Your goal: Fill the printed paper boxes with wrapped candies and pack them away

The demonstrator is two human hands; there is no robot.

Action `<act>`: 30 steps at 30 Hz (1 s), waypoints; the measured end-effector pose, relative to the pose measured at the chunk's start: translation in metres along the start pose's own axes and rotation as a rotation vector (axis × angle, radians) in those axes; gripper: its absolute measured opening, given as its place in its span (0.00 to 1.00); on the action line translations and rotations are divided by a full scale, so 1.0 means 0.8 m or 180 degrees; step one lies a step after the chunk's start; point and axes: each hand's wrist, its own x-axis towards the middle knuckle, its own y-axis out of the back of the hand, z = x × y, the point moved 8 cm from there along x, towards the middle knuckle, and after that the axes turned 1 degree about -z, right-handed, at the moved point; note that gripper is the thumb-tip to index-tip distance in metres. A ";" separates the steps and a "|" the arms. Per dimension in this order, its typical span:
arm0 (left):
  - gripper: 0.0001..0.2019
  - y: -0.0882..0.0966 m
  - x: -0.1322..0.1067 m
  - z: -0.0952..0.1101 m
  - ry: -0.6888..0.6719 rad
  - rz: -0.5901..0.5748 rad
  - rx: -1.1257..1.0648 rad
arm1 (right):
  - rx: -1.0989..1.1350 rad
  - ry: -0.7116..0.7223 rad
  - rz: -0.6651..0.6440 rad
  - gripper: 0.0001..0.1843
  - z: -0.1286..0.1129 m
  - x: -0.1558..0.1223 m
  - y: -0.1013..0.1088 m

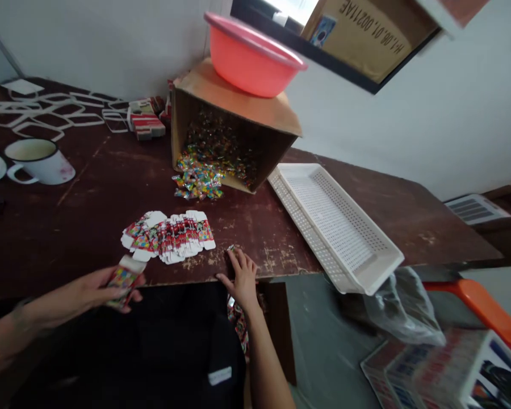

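Note:
My left hand [100, 289] is closed around a small printed candy box [125, 275] with a white flap at its top, just in front of the table edge. My right hand [242, 278] rests at the table's edge, its thumb apart from the fingers. Under its index fingertip is a tiny shiny piece [231, 247], too small to name surely. Between and beyond the hands lies a fanned row of flat red-and-white candy boxes [181, 237]. Wrapped candies [200, 176] spill from a tipped cardboard carton [238, 111] farther back.
A pink basin [253, 57] sits on the carton. To the right, a white perforated tray [338, 218] overhangs the table edge. An enamel mug [40, 162] stands at the left, near pale ring-like bands [55, 113]. An orange stool [479, 301] is at the lower right.

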 end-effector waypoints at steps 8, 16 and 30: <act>0.16 -0.142 0.076 -0.009 -0.0106 -0.0999 0.0034 | 0.2205 -0.0458 0.0159 0.13 -0.087 -0.051 0.042; 0.16 -0.144 0.055 -0.026 -0.0195 -0.0964 0.1284 | 0.2071 0.0240 -0.0288 0.04 -0.162 0.021 0.064; 0.36 -0.136 0.055 -0.058 0.0206 -0.0856 0.0413 | 0.1991 0.0238 -0.0491 0.16 -0.171 0.003 0.043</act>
